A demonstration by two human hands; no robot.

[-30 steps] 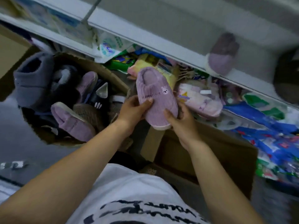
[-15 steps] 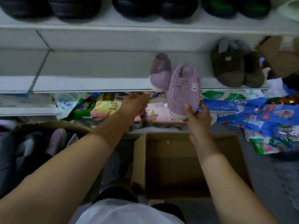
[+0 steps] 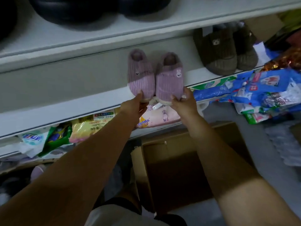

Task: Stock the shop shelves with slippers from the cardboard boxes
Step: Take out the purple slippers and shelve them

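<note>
There are two purple slippers, and both stand on the middle shelf [image 3: 73, 85], side by side and touching, with the toes a little over the front edge. The left purple slipper [image 3: 140, 75] has a small dark mark on top; the right purple slipper [image 3: 169, 79] has a small rabbit patch. There are two hands, one for each slipper. The left hand [image 3: 132, 106] pinches the toe of the left one, thumb on top. The right hand [image 3: 184, 104] pinches the toe of the right one in the same way.

Further right on the same shelf stand two brown slippers [image 3: 216, 51], close together (one shows a bear patch). On the upper shelf [image 3: 146, 25] are dark shoes [image 3: 70, 8], too blurred to count.

The shelves are white boards. Under the middle shelf lie many soft packets: blue packets [image 3: 260, 88] at the right and a pink pack [image 3: 161, 116] below the hands. One open cardboard box [image 3: 138, 168] stands on the grey floor [image 3: 244, 136].
</note>
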